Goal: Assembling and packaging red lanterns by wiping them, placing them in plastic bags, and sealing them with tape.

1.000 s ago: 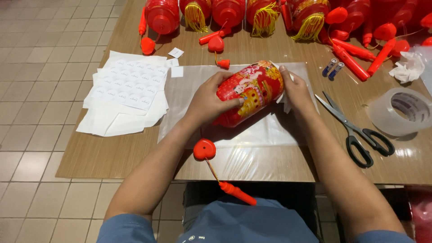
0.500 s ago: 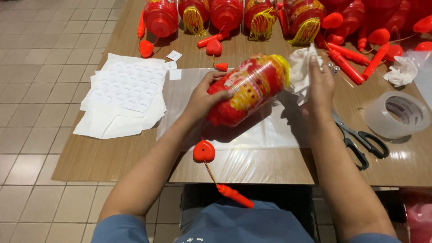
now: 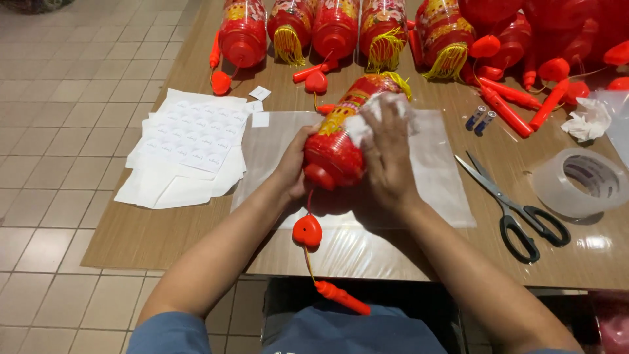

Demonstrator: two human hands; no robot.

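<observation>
Near the table's (image 3: 196, 236) front edge, the left hand (image 3: 295, 164) holds a red lantern (image 3: 337, 147) at its base, while the right hand (image 3: 386, 160) presses a white cloth (image 3: 373, 111) on it.

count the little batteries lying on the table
2: the batteries lie side by side right of the held lantern, near the red sticks. More may be hidden among the lanterns at the back.

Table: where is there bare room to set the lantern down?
Bare wood lies between the clear sheet and the scissors, and at the near left corner below the sticker sheets. The far edge is crowded with lanterns.
</observation>
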